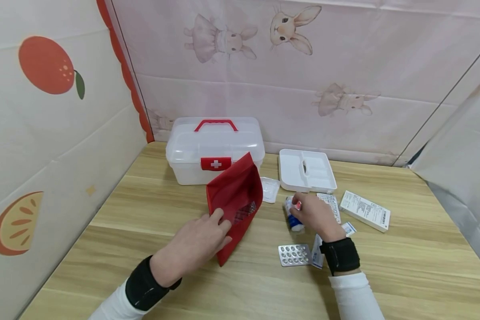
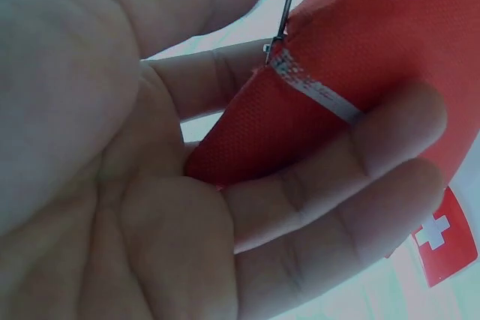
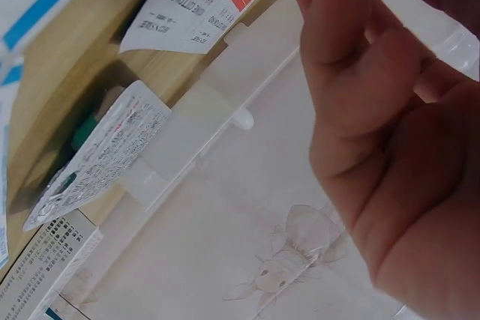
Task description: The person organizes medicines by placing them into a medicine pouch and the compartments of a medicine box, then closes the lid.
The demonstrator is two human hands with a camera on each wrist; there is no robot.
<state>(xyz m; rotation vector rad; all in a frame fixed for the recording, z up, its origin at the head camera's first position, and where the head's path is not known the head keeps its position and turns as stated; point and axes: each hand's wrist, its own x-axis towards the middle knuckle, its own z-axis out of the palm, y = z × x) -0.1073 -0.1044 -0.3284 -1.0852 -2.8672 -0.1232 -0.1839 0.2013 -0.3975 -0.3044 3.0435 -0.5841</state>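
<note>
A red fabric pouch [image 1: 240, 200] stands tilted on the table with its mouth spread and something in clear wrapping inside. My left hand [image 1: 198, 242] holds its near left edge; the left wrist view shows the fingers around the red cloth beside the zipper [image 2: 289, 5]. My right hand [image 1: 314, 213] grips the upper part of a small blue-and-white cylindrical item [image 1: 294, 218], on the table to the pouch's right. Only a bit of blue shows at the fingertips in the right wrist view. What kind of item it is, I cannot tell.
Behind the pouch stands a closed white first-aid box [image 1: 192, 171] with a red handle. Right of it lies a white compartment tray [image 1: 324, 173]. Around my right hand are a silver blister pack [image 1: 294, 255], a printed blister card [image 3: 105, 155], a flat packet [image 1: 270, 189] and a medicine box [image 1: 366, 211].
</note>
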